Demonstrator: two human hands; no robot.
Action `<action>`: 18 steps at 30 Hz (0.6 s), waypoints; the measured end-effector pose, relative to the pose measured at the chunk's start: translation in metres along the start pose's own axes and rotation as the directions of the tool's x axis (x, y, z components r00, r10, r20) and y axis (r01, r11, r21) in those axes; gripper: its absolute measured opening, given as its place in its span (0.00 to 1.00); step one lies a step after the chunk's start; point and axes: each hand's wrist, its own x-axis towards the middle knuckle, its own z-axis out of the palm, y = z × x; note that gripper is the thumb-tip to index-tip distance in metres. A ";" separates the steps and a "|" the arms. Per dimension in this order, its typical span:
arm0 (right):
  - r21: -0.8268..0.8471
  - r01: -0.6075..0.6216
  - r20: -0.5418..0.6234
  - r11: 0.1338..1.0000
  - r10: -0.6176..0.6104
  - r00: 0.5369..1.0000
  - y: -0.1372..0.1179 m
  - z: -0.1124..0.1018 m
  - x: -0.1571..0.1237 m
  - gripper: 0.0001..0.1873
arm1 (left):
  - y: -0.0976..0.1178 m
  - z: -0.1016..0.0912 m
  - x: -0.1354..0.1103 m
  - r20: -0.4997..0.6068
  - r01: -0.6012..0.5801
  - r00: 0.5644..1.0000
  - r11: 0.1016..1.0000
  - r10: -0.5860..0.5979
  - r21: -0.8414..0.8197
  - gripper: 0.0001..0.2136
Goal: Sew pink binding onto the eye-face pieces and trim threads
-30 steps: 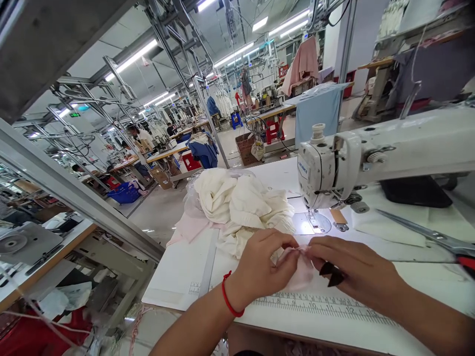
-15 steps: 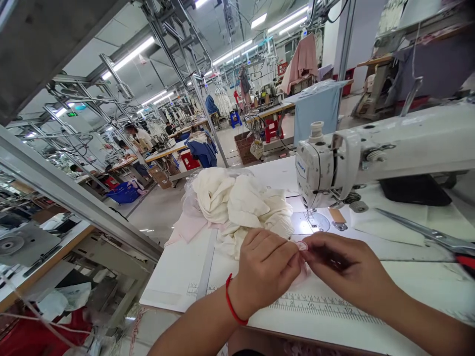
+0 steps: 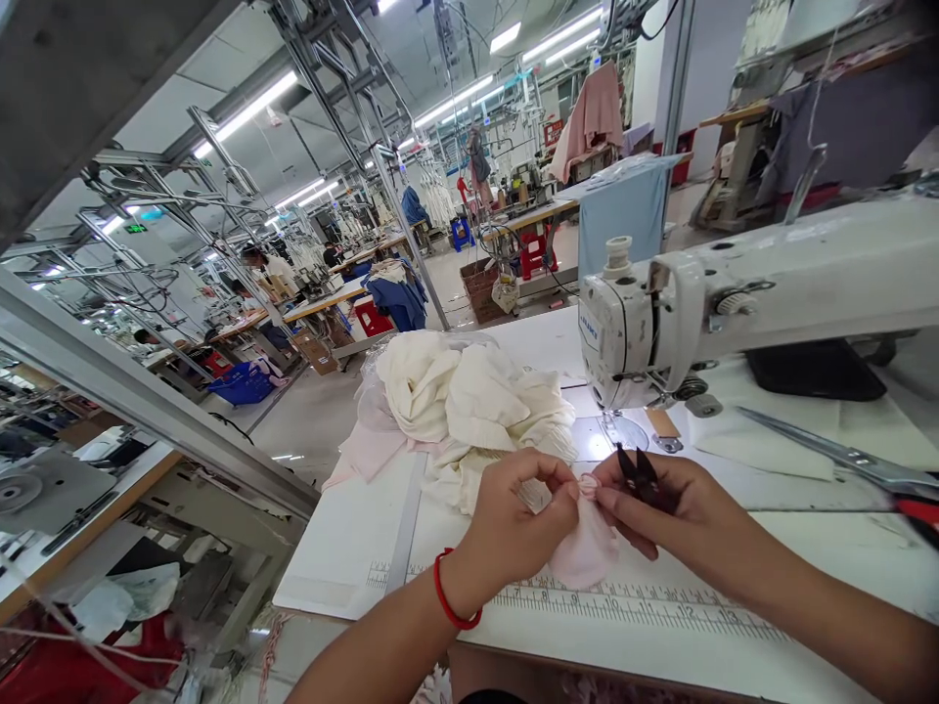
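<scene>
Between both hands hangs a small pale pink fabric piece (image 3: 585, 550), its gathered top edge pinched by fingers from either side. My left hand (image 3: 510, 518), with a red cord at the wrist, is closed on that edge with thumb and forefinger. My right hand (image 3: 675, 504) pinches the other side of the edge and also holds black thread snips (image 3: 640, 479), whose two points stick up apart from the fabric. Just beyond the hands is the needle area of a white sewing machine (image 3: 623, 337). A heap of cream fabric (image 3: 469, 396) lies to the left of it.
Large scissors (image 3: 843, 455) with red-and-black handles lie at the right. A ruler scale (image 3: 623, 601) runs along the table's front. A black pad (image 3: 814, 370) sits behind the machine arm. Pink cloth (image 3: 367, 455) lies at the table's left edge. Other workstations and people stand further back.
The pink piece has come into fuller view, hanging below my fingers. My right hand has turned so the snips show, points up. My left hand's fingers have opened into a looser pinch.
</scene>
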 end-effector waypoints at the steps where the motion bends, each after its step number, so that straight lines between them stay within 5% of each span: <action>1: -0.004 -0.003 0.001 1.000 0.003 1.000 0.000 0.000 0.000 0.26 | 0.000 0.000 0.000 0.018 0.071 0.997 0.997 -0.070 -0.036 0.04; 6: -0.027 -0.032 -0.025 0.999 0.031 0.999 -0.007 0.003 -0.001 0.26 | -0.001 -0.002 0.001 0.087 0.268 0.962 0.951 -0.257 -0.151 0.08; 18: -0.011 -0.045 0.020 0.999 0.046 0.999 -0.006 0.000 0.002 0.28 | -0.001 -0.003 0.000 0.114 0.307 0.950 0.933 -0.290 -0.187 0.05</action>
